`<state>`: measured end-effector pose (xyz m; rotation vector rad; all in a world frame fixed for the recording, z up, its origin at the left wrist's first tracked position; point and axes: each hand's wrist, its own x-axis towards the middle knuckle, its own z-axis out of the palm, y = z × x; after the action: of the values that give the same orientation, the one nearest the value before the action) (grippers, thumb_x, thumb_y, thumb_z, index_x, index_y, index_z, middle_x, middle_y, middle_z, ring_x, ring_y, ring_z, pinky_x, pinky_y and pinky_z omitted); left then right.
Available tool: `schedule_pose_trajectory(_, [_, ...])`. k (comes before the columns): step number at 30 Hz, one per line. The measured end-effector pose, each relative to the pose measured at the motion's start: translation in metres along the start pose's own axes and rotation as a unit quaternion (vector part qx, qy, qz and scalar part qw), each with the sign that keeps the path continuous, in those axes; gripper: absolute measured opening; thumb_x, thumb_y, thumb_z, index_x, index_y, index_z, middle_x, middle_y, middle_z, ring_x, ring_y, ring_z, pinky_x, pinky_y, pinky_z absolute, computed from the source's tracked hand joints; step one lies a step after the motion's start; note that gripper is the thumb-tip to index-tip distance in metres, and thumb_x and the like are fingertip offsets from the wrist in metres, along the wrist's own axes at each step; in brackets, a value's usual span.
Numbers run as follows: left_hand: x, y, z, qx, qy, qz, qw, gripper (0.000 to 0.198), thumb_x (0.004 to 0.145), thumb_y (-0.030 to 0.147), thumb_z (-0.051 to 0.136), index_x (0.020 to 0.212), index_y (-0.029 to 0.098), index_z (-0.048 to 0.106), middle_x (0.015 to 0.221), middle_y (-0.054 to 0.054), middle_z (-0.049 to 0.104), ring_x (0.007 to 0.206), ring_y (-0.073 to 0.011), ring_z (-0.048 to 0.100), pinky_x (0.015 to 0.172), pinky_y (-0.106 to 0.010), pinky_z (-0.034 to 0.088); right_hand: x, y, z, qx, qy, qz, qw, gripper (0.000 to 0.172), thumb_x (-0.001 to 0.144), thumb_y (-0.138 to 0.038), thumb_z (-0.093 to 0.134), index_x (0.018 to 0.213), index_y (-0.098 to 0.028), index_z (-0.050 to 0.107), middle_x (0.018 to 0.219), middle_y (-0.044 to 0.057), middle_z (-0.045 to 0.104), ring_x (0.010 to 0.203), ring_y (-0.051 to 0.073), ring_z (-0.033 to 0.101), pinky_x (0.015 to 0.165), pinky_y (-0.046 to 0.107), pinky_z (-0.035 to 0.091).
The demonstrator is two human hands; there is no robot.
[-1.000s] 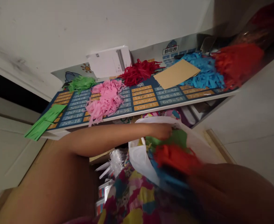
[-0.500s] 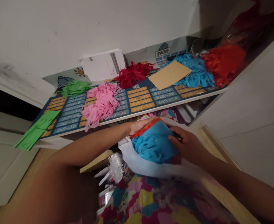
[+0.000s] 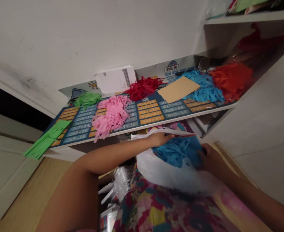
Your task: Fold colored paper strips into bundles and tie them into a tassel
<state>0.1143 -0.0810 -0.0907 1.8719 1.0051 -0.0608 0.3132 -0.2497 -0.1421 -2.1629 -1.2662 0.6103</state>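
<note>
A white plastic bag (image 3: 153, 166) lies open-mouthed on my lap, over a colourful patterned cloth (image 3: 156, 212). Inside its mouth sits a bundle of blue fringed paper (image 3: 172, 151) with a flat blue uncut part, and a strip of orange-red shows along the upper edge. My left hand (image 3: 160, 139) reaches into the mouth from the left, its fingers bent at the bundle's upper edge; their tips are partly hidden. On the right side, my right hand (image 3: 210, 159) pinches the edge of the blue paper, thumb in front.
On the shelf top with a times-table mat (image 3: 142, 111) lie green fringed paper (image 3: 87, 100), green strips (image 3: 47, 138), pink (image 3: 112, 114), dark red (image 3: 144, 87), blue (image 3: 206, 87) and orange (image 3: 232, 79) fringed bundles, tan paper (image 3: 179, 89) and a white box (image 3: 116, 80).
Both hands, the bag and the blue paper have shifted right and a little down in view. The blue paper sits deeper in the bag, and less orange-red paper shows.
</note>
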Motion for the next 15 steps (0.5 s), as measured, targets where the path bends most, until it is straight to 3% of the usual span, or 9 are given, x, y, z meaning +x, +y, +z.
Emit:
schedule_pose_trajectory(2, [-0.014,0.013,-0.002,0.05,0.024,0.035,0.998,0.046,0.094,0.057,0.049,0.11,0.022,0.072,0.124,-0.007,0.07,0.129,-0.0339,0.052,0.113,-0.041,0.036,-0.013,-0.026,-0.015,-0.002,-0.004,-0.05,0.999,0.018,0.083,-0.035,0.048,0.088,-0.022,0.06,0.082,0.006,0.069,0.073,0.023,0.064,0.065,0.034,0.045])
schedule_pose_trajectory(5, [-0.033,0.033,-0.016,0.106,0.059,0.115,0.986,0.053,0.099,0.054,0.036,0.097,0.018,0.074,0.108,-0.009,0.075,0.109,-0.0293,0.064,0.102,-0.038,0.046,-0.042,-0.072,-0.036,-0.016,-0.027,-0.159,0.987,0.02,0.086,-0.032,0.048,0.093,-0.023,0.065,0.087,0.006,0.071,0.074,0.021,0.064,0.064,0.031,0.044])
schedule_pose_trajectory(7, [-0.04,0.046,-0.03,0.078,0.019,0.161,0.984,0.047,0.095,0.051,0.044,0.092,0.016,0.075,0.097,-0.008,0.076,0.097,-0.0263,0.068,0.093,-0.035,0.05,-0.064,-0.095,-0.039,-0.05,-0.061,-0.261,0.962,0.019,0.086,-0.025,0.048,0.09,-0.023,0.067,0.089,0.005,0.071,0.076,0.02,0.065,0.064,0.029,0.044])
schedule_pose_trajectory(9, [-0.04,0.056,-0.037,0.009,-0.12,0.182,0.976,0.038,0.089,0.047,0.057,0.09,0.015,0.076,0.094,-0.006,0.076,0.094,-0.0248,0.069,0.091,-0.033,0.052,-0.085,-0.108,-0.033,-0.087,-0.093,-0.346,0.93,0.018,0.084,-0.018,0.051,0.088,-0.023,0.068,0.091,0.005,0.072,0.076,0.019,0.065,0.063,0.027,0.044])
schedule_pose_trajectory(12, [-0.03,0.066,-0.026,-0.059,-0.4,0.166,0.9,0.028,0.079,0.04,0.071,0.09,0.016,0.079,0.093,-0.003,0.077,0.101,-0.0247,0.069,0.095,-0.03,0.051,-0.105,-0.113,-0.017,-0.11,-0.121,-0.429,0.888,0.017,0.084,-0.02,0.057,0.097,-0.023,0.067,0.099,0.006,0.072,0.079,0.019,0.065,0.064,0.025,0.046])
schedule_pose_trajectory(14, [-0.021,0.064,-0.007,-0.065,-0.513,0.144,0.844,0.023,0.073,0.033,0.078,0.089,0.016,0.08,0.091,-0.001,0.077,0.104,-0.0246,0.069,0.098,-0.029,0.05,-0.11,-0.112,-0.012,-0.102,-0.136,-0.479,0.862,0.02,0.085,-0.023,0.058,0.104,-0.022,0.066,0.107,0.009,0.071,0.087,0.021,0.065,0.069,0.028,0.05])
schedule_pose_trajectory(15, [-0.017,0.061,0.002,-0.065,-0.536,0.131,0.832,0.02,0.072,0.029,0.078,0.088,0.016,0.08,0.09,0.0,0.077,0.103,-0.0245,0.07,0.096,-0.029,0.051,-0.109,-0.111,-0.012,-0.092,-0.138,-0.496,0.852,0.022,0.086,-0.024,0.058,0.106,-0.021,0.065,0.111,0.011,0.071,0.092,0.023,0.065,0.073,0.03,0.051])
